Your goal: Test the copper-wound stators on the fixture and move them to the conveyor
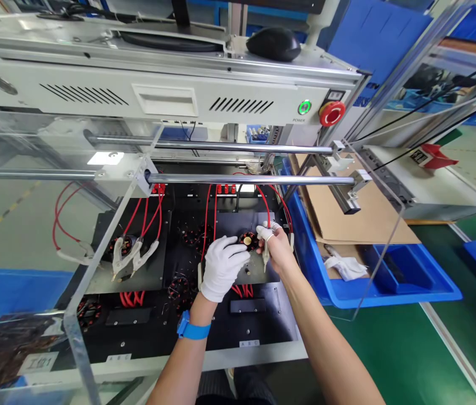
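Note:
My left hand (224, 269), in a white glove with a blue wrist strap, reaches over the right-hand black plate with its fingers stretched out. Just beyond its fingertips is a round wound motor stator (248, 241) with a pale centre. On the stator's other side, my right hand (279, 247), with white coverings on some fingers, is closed around a white test clip (266, 256) on a red lead. Its fingertips are close to the stator's edge; contact cannot be made out. Another white clip (199, 275) hangs left of my left hand.
Clear guard panels and steel rods (246, 180) frame the work area. More white clips (122, 259) lie on the left plate (157, 270), with another stator (123, 246). Loose stators (178, 288) lie between the plates. A blue bin (427, 287) with cardboard stands right; a red stop button (332, 113) is above.

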Available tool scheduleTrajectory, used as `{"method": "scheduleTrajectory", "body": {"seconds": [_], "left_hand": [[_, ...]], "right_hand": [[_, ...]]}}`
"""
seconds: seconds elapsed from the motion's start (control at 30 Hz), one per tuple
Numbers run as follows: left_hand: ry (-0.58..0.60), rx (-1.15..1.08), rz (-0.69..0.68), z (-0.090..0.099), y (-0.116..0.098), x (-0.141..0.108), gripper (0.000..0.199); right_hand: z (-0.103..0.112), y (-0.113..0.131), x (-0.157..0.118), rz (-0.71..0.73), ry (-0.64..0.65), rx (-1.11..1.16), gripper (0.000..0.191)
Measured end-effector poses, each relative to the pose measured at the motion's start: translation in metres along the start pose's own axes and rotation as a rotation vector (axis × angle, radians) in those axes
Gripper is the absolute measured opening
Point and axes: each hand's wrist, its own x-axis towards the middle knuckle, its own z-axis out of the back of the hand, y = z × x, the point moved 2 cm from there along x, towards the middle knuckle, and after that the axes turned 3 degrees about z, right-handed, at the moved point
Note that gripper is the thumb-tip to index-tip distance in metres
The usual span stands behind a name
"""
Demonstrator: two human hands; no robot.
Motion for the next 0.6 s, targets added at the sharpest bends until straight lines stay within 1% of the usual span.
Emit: {"method": "scheduleTrajectory", "body": {"seconds": [0.13, 0.23, 0.43, 0.6], "left_hand": [[0.012, -0.018, -0.073, -0.004, -0.011, 0.001, 0.013], [0.005, 0.005, -0.111, -0.001, -0.019, 0.006, 0.011], [0.016, 0.04, -0.085, 0.006, -0.033, 0.019, 0.011], [0.045, 0.036, -0.061, 0.005, -0.036, 0.019, 0.012]], "right_hand": [[0.003, -0.004, 0.003, 0.056, -0.075, -0.03, 0.037], [0.003, -0.007, 0.006, 0.112, -0.126, -0.051, 0.034], [0.001, -0.011, 0.008, 0.166, -0.196, -0.09, 0.028], [0.003, -0.014, 0.01, 0.229, -0.228, -0.205, 0.032]]}}
